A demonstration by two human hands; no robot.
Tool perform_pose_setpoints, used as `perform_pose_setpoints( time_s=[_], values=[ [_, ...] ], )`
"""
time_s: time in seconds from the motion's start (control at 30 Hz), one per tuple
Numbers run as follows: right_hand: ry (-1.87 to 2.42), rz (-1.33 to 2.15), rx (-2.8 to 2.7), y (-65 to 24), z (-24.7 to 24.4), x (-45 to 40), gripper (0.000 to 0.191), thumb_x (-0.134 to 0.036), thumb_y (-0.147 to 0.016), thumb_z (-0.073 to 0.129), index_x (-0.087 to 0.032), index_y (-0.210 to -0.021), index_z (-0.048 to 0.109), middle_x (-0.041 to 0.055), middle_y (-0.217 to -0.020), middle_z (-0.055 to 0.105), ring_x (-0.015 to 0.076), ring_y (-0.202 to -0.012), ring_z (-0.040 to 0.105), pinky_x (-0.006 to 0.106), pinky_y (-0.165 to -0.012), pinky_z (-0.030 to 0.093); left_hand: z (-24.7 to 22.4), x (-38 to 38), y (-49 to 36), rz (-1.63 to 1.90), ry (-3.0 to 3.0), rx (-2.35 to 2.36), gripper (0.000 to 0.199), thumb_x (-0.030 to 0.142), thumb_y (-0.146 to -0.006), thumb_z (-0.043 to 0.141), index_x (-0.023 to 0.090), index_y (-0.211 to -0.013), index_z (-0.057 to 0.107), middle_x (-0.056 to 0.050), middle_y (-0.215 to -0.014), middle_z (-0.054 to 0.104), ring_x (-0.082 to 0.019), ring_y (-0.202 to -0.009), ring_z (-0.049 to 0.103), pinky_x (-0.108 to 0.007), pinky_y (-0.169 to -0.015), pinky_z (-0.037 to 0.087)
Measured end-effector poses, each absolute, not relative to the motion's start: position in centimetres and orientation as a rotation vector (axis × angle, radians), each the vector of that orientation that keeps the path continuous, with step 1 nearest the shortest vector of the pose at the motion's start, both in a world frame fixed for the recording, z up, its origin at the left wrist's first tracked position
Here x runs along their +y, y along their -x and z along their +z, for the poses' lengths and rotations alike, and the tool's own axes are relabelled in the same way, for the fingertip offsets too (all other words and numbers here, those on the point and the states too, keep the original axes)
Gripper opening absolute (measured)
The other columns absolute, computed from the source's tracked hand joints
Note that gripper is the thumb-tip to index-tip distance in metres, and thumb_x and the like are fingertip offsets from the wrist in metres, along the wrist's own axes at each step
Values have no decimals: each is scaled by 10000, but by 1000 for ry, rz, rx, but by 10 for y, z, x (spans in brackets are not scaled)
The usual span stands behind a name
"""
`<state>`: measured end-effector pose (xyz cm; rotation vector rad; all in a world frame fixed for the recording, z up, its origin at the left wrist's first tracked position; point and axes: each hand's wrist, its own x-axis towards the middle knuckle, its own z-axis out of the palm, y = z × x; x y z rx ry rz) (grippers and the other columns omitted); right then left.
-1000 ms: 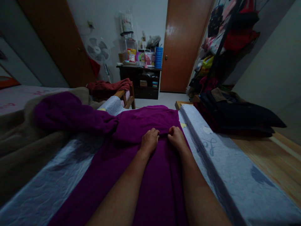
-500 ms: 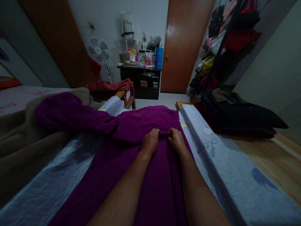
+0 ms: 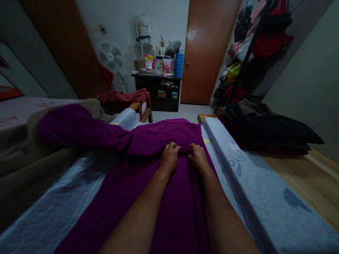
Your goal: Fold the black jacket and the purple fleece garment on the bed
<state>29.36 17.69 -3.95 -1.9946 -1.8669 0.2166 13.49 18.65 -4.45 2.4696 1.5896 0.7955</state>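
A purple garment (image 3: 169, 197) is spread over a light blue patterned mattress (image 3: 238, 176), with one bunched part reaching left onto a brown blanket. Near the garment's far end, my left hand (image 3: 170, 155) pinches the edge of a folded-over layer between thumb and fingers. My right hand (image 3: 197, 156) pinches the same edge a short way to the right. The hands are apart, with a strip of purple cloth between them. The fingertips are partly sunk in the cloth.
The brown blanket (image 3: 23, 165) lies at left. Dark folded clothes (image 3: 275, 127) are stacked at right on a wooden surface (image 3: 302, 173). Beyond the mattress are a red cloth (image 3: 124, 97), a white fan (image 3: 111, 56), a black cabinet (image 3: 143, 84) and a wooden door (image 3: 206, 49).
The fingers of both hands have shifted slightly on the folded edge, the left hand's knuckles now a little higher. The garment lies almost as before.
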Motion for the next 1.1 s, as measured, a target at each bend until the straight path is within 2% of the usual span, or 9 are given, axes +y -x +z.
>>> perform_pose_setpoints(
  time_s=[0.2,0.4,0.8,1.0,1.1],
  values=[
    [2039,174,-1898,-293,-42,177,286,-137,-760,572,-233,-1029,578,57,-1007,594,213,-957,524,293,-806,365,-45,186,-136,640,-2497,1666,196,224,-951,453,251,-1026,631,-33,-1019,579,-175,-910,543,-294,-842,434],
    [2034,157,-1890,-294,-44,178,290,-135,-768,580,-227,-1043,571,57,-1010,591,209,-963,518,292,-818,363,-52,187,-137,693,-2406,1593,157,192,-930,482,254,-1058,550,-8,-1059,579,-144,-872,609,-246,-757,448],
    [2075,105,-1919,-287,-35,173,237,-185,-808,586,-234,-1039,612,69,-1048,573,228,-976,506,311,-800,364,-50,187,-139,774,-2360,1517,191,111,-892,491,227,-1025,563,-15,-1030,584,-136,-920,600,-238,-825,452],
    [2086,140,-1983,-289,-30,172,211,-174,-823,540,-236,-999,639,79,-1068,576,242,-991,499,327,-784,365,-34,178,-138,475,-2415,1723,235,232,-958,425,266,-1035,644,-30,-1047,609,-153,-857,619,-269,-736,442],
    [2103,174,-2004,-291,-26,172,206,-174,-818,530,-232,-969,658,83,-1058,582,245,-980,505,335,-786,366,-25,171,-143,346,-2442,1808,293,236,-963,387,241,-983,680,-50,-987,629,-181,-817,609,-301,-684,435]
  ],
)
